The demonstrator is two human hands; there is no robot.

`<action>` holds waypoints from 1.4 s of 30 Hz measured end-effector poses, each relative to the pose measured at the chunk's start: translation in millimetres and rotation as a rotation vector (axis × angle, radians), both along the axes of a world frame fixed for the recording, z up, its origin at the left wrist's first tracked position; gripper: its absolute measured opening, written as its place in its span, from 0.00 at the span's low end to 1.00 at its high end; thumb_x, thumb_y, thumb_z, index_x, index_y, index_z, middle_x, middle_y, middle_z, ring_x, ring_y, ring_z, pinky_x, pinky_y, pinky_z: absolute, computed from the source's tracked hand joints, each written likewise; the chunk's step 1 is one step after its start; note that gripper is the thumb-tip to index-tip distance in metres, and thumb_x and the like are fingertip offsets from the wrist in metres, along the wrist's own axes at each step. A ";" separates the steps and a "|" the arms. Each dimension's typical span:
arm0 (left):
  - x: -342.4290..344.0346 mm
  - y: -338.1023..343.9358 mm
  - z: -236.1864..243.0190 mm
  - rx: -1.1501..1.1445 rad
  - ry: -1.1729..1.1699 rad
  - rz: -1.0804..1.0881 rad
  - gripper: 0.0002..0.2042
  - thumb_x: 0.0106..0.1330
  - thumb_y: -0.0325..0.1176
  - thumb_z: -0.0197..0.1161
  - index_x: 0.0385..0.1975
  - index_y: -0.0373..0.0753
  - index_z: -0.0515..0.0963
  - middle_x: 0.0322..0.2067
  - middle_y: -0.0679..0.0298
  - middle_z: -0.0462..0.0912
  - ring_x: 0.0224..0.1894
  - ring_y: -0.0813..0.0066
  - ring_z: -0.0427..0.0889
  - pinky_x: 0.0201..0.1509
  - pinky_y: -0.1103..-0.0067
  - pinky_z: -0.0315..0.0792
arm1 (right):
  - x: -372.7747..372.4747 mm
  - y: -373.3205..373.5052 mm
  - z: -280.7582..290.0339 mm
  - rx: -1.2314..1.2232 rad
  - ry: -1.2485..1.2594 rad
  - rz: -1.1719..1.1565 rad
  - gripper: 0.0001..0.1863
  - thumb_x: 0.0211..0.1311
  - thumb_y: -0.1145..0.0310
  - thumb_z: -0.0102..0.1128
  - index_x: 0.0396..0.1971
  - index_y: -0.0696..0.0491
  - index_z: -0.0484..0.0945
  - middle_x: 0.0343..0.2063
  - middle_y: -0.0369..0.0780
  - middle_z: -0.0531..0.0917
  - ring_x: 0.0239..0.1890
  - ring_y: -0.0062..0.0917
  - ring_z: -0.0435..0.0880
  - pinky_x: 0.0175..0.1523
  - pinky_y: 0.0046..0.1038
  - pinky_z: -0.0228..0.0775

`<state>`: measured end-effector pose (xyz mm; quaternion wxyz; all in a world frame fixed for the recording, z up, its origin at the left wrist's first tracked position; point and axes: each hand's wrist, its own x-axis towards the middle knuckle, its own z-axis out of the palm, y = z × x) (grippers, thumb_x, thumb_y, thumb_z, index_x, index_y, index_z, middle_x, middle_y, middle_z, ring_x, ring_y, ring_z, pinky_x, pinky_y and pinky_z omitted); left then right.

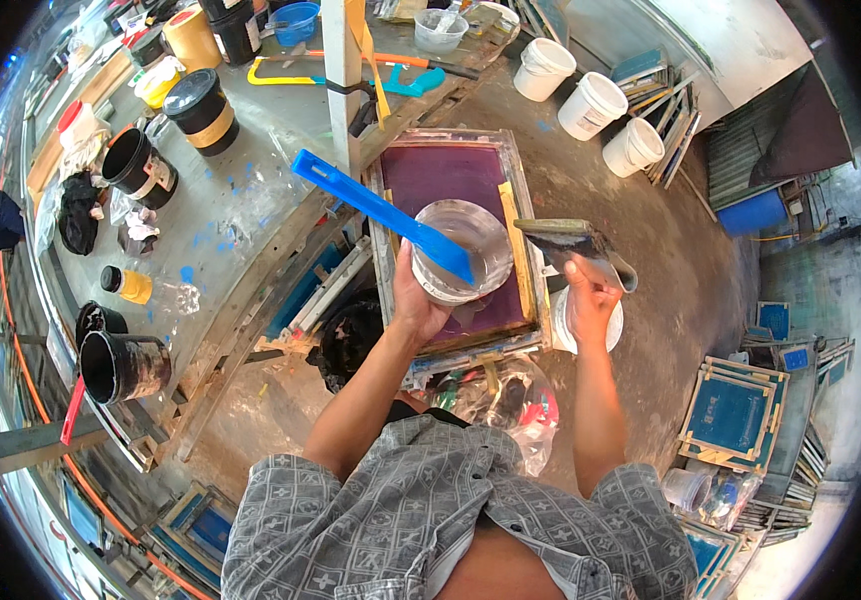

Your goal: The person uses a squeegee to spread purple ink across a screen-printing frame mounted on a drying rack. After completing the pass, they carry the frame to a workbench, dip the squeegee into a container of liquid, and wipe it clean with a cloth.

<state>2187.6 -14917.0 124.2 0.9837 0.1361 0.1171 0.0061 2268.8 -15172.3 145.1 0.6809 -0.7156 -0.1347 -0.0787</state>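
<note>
My left hand (418, 305) is closed round the side of a translucent plastic tub (490, 240), which is tilted over the screen frame. A blue spatula (355, 195) leans in the tub, its blade inside and its handle slanting up past the rim to the left. On the right, my right hand (591, 300) grips a grey trough-shaped scoop (590, 258) with a yellowish-brown edge, held apart from the tub. Below both hands lies a wood-edged screen printing frame (512, 160) with purple mesh (440, 172), partly hidden by the tub.
At left, a grey table (250, 190) carries black tubs (200, 112), a hacksaw (290, 72) and a yellow-filled jar (133, 286). A post (342, 90) rises at its edge. White buckets (591, 106) stand beyond the frame; blue screens (730, 415) lean at right.
</note>
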 end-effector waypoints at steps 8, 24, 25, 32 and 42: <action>-1.5 -1.2 15.1 -0.127 -0.046 -0.040 0.38 0.74 0.69 0.36 0.71 0.44 0.60 0.65 0.51 0.70 0.64 0.45 0.74 0.57 0.37 0.76 | -9.5 36.2 14.1 -0.044 -0.476 0.233 0.20 0.62 0.77 0.69 0.51 0.49 0.72 0.54 0.51 0.82 0.68 0.53 0.71 0.79 0.58 0.37; -58.0 20.2 -7.9 -0.042 0.031 -0.014 0.32 0.75 0.63 0.43 0.64 0.43 0.72 0.59 0.57 0.79 0.61 0.59 0.78 0.65 0.56 0.73 | 55.0 16.8 -33.0 -0.433 -0.614 0.246 0.18 0.60 0.67 0.68 0.50 0.55 0.81 0.48 0.49 0.86 0.56 0.47 0.84 0.65 0.44 0.71; -70.7 29.4 -21.8 -0.070 -0.024 -0.011 0.31 0.75 0.62 0.44 0.63 0.43 0.72 0.59 0.57 0.79 0.61 0.59 0.78 0.65 0.57 0.73 | 51.2 21.9 -45.0 -0.525 -0.473 0.227 0.17 0.60 0.67 0.66 0.49 0.55 0.81 0.46 0.50 0.86 0.53 0.47 0.84 0.61 0.43 0.73; -143.4 73.2 -44.9 0.151 0.233 0.176 0.35 0.71 0.66 0.49 0.64 0.40 0.71 0.61 0.54 0.78 0.61 0.54 0.78 0.64 0.56 0.74 | 69.2 47.4 -119.6 -0.893 -0.048 0.156 0.18 0.57 0.68 0.65 0.49 0.47 0.80 0.37 0.50 0.85 0.44 0.48 0.85 0.47 0.46 0.76; -180.0 76.7 -53.1 0.136 0.156 0.252 0.35 0.70 0.66 0.53 0.66 0.43 0.69 0.63 0.56 0.76 0.64 0.54 0.75 0.67 0.55 0.73 | 81.3 80.8 -145.6 -1.000 -0.162 0.097 0.22 0.52 0.73 0.68 0.50 0.47 0.79 0.41 0.45 0.85 0.46 0.47 0.83 0.53 0.45 0.76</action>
